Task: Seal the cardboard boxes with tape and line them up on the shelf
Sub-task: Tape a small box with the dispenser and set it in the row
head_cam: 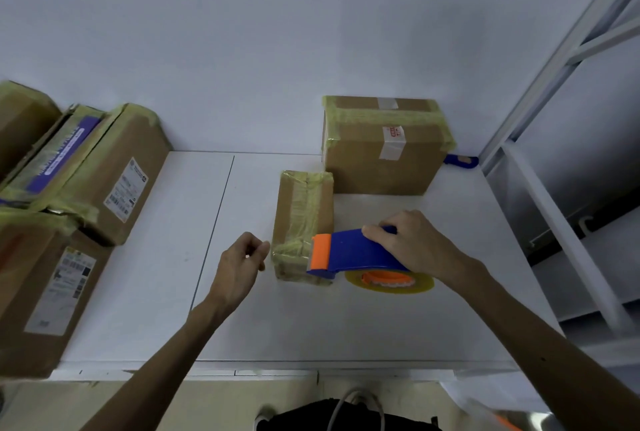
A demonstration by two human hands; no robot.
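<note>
A small cardboard box (pixel 302 219) wrapped in yellowish tape lies on the white table (pixel 166 292) in the middle. My right hand (pixel 408 240) grips the handle of a blue and orange tape dispenser (pixel 349 252), whose orange blade end touches the box's near right corner. Its yellow tape roll (pixel 391 283) rests on the table. My left hand (pixel 242 264) hovers just left of the box with fingers loosely curled, thumb and fingertips close together, holding nothing that I can make out. A larger taped box (pixel 381 153) stands behind against the wall.
Several taped boxes with labels (pixel 86 195) are stacked at the table's left edge. A white metal shelf frame (pixel 554 170) rises on the right. A blue object (pixel 460 160) lies behind the large box. A dark bag with a cable (pixel 346 413) sits on the floor below.
</note>
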